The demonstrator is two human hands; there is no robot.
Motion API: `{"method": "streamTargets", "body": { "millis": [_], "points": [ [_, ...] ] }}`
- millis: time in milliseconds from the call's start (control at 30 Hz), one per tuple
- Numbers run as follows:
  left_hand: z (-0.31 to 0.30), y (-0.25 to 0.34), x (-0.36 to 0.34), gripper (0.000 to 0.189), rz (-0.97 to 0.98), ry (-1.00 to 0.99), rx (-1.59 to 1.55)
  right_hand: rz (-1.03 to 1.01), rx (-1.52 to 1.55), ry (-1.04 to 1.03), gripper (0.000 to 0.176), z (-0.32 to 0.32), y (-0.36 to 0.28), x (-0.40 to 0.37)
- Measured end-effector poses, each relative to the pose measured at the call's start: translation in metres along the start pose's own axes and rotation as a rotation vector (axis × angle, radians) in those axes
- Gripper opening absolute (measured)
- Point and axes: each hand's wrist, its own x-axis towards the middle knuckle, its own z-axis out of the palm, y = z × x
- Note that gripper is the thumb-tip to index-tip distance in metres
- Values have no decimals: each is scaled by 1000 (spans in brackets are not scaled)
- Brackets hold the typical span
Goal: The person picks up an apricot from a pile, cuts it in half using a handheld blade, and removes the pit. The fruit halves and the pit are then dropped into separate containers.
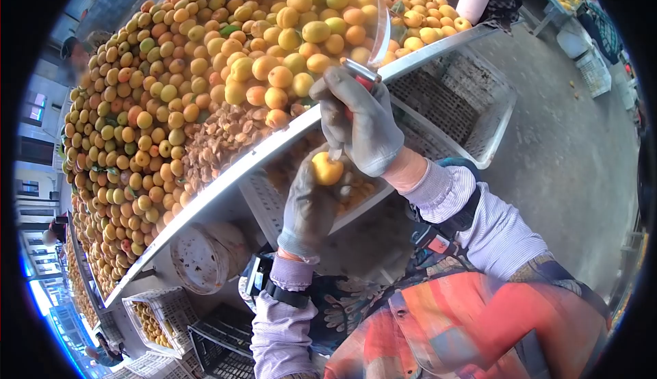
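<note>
Left hand (311, 201) cups one apricot (327, 168) in gloved fingers, lifted off the bench (438, 47) and held over the crate (479, 105), probably so whatever drops lands in it.

Right hand (363, 126) is clenched round a red-handled knife (363, 78), directly above the apricot, working end pointing down at the fruit. Contact looks likely, but the glove hides the exact spot.

Both hands sit just off the bench rim, close to the body. That keeps the cut clear of the pile (205, 71) while the next fruit is within reach.

Pits (219, 139) are heaped at the near edge of the bench, apart from the whole fruit. Crate sits below the rim and seems to hold cut fruit. Bucket (202, 256) is under the bench, contents unclear.
</note>
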Motion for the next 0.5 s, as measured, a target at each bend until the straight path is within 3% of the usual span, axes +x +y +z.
{"method": "streamTargets", "body": {
  "millis": [100, 300, 333, 367, 433, 500],
  "points": [
    [6, 0, -2, 51, -71, 78, -181, -1, -35, 28, 31, 3, -3, 2],
    [12, 8, -3, 46, -108, 71, -38, -4, -6, 62, 29, 7, -7, 6],
    [16, 13, -5, 46, -111, 69, -36, -129, -129, 12, 27, 4, 1, 7],
    [22, 18, -7, 44, -167, 154, 19, -129, -128, 14, 27, 3, 1, 6],
    [21, 17, -10, 43, -223, 244, 72, 28, -30, 6, 26, 7, -5, 2],
    [11, 8, -12, 36, 34, 60, 903, 48, -44, -16, 25, 9, -5, -2]
  ]
}}
